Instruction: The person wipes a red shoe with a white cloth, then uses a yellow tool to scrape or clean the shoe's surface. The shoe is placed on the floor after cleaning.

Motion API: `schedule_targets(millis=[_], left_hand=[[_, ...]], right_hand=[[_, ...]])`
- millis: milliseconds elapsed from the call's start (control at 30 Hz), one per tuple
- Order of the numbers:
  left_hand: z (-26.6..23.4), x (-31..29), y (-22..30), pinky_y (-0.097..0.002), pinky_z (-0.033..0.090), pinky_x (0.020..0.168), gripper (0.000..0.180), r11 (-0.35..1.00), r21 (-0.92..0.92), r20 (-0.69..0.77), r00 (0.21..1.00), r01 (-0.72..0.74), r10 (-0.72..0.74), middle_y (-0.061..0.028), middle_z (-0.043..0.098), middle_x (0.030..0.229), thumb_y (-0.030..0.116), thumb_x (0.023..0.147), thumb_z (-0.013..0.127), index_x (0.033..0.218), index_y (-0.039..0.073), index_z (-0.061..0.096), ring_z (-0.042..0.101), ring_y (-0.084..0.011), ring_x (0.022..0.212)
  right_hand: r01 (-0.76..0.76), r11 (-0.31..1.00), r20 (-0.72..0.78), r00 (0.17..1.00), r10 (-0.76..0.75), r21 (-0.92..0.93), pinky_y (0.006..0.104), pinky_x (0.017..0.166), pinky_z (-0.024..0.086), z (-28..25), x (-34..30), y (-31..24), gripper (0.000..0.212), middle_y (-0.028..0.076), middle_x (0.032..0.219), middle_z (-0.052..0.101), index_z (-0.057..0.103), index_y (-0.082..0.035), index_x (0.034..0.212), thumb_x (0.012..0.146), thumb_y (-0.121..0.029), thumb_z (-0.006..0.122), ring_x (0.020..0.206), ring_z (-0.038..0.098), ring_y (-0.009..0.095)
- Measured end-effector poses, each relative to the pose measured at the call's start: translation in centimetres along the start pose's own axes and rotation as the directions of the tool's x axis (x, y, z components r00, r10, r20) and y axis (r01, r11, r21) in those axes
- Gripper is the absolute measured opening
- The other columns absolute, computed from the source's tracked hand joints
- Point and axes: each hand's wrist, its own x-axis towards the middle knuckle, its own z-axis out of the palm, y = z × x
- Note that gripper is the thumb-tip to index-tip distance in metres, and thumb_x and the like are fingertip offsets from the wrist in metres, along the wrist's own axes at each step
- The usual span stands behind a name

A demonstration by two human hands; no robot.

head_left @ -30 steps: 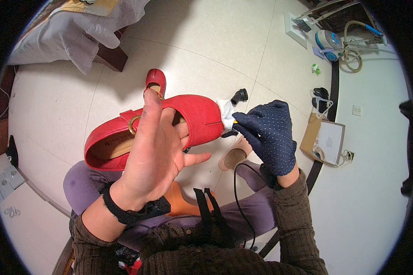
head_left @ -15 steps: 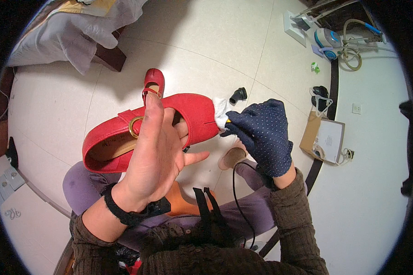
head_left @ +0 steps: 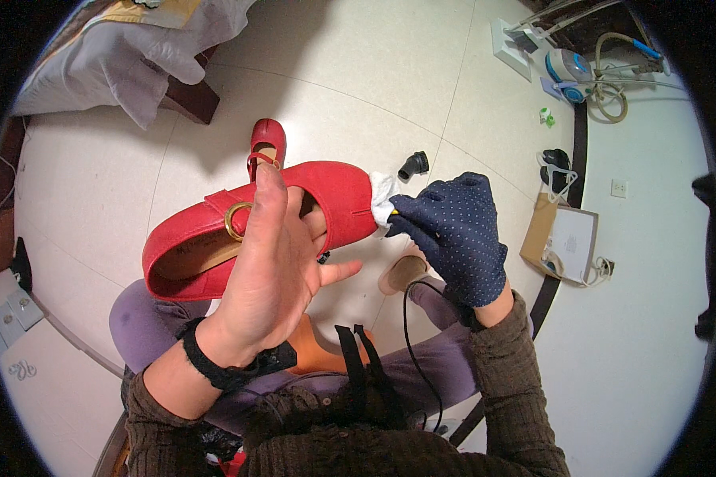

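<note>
So the biggest thing here is the pale tiled floor (head_left: 350, 95), spread out under the red Mary Jane shoe (head_left: 338, 195) I'm using as the reference point. Off past the shoe to the left there's some furniture draped in grey cloth (head_left: 119, 71), and well out to its right, by the wall, a cardboard box (head_left: 535, 226). The shoe itself is held up over the lap, toe to the right, heel end above the left knee. I'd guess it's light, fairly stiff round the toe and heel, bendier at the sides, maybe a bit slick on the outside; bracing it from inside the toe seems the sensible hold. Its lookalike, another red Mary Jane (head_left: 267, 137), is on the floor just beyond it. As for the hands: the left hand (head_left: 274, 258) is bare and open, palm tipped up, thumb sticking up outside, some fingers tucked into the shoe and the little finger poking out underneath. Can't tell how hard they press. The right hand (head_left: 453, 230), in a navy dotted glove, is curled knuckles-up, pinching a white cloth (head_left: 381, 195) against the toe. Smallest stuff: the gold buckle (head_left: 228, 222) on the shoe's strap, and a yellow bit (head_left: 394, 211) at the gloved fingertips, too tiny to identify.
</note>
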Motion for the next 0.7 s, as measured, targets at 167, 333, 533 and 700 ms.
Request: schedule_targets(millis=[167,333,533,700], left_hand=[[-0.2,0.0,0.0,-0.0454,0.057,0.099,0.100,1.000,0.015,0.006,1.000,0.009,-0.009,-0.0210,0.054,0.144,0.084,0.095,0.025,0.144,-0.002,0.037,0.056,-0.0271,0.133],[0.1,-0.1,-0.8,-0.0438,0.054,0.103,0.098,0.997,0.074,-0.038,0.999,-0.008,0.011,-0.0184,0.052,0.146,0.086,0.094,0.024,0.146,0.004,0.035,0.054,-0.0242,0.133],[0.1,-0.2,-1.3,-0.0435,0.052,0.104,0.096,0.990,0.143,-0.024,1.000,0.005,-0.002,-0.0178,0.050,0.148,0.087,0.092,0.025,0.146,0.008,0.036,0.052,-0.0240,0.134],[-0.7,-0.2,0.3,-0.0488,0.038,0.112,0.099,0.998,0.070,0.146,0.989,0.001,-0.011,-0.0152,0.035,0.158,0.085,0.094,0.030,0.151,0.006,0.023,0.036,-0.0236,0.146]], right_hand=[[-0.040,0.999,0.032,0.999,0.039,0.010,0.0382,0.078,0.039,-0.2,0.0,0.1,0.014,0.002,0.073,0.067,0.079,-0.018,0.098,0.085,-0.026,0.078,0.072,0.061,0.022],[-0.013,1.000,0.031,0.999,0.012,0.019,0.0379,0.077,0.039,0.0,0.5,-0.7,0.013,0.002,0.072,0.066,0.078,-0.019,0.097,0.085,-0.025,0.077,0.072,0.061,0.023],[-0.015,0.998,-0.001,1.000,0.015,0.060,0.0376,0.076,0.039,-0.3,0.3,-0.8,0.014,0.002,0.072,0.066,0.079,-0.019,0.100,0.087,-0.021,0.076,0.068,0.059,0.023],[-0.253,0.931,0.038,0.967,0.252,0.262,0.0373,0.077,0.044,-0.2,-0.5,0.7,0.015,0.005,0.079,0.070,0.080,-0.013,0.100,0.087,-0.018,0.077,0.070,0.062,0.022]])
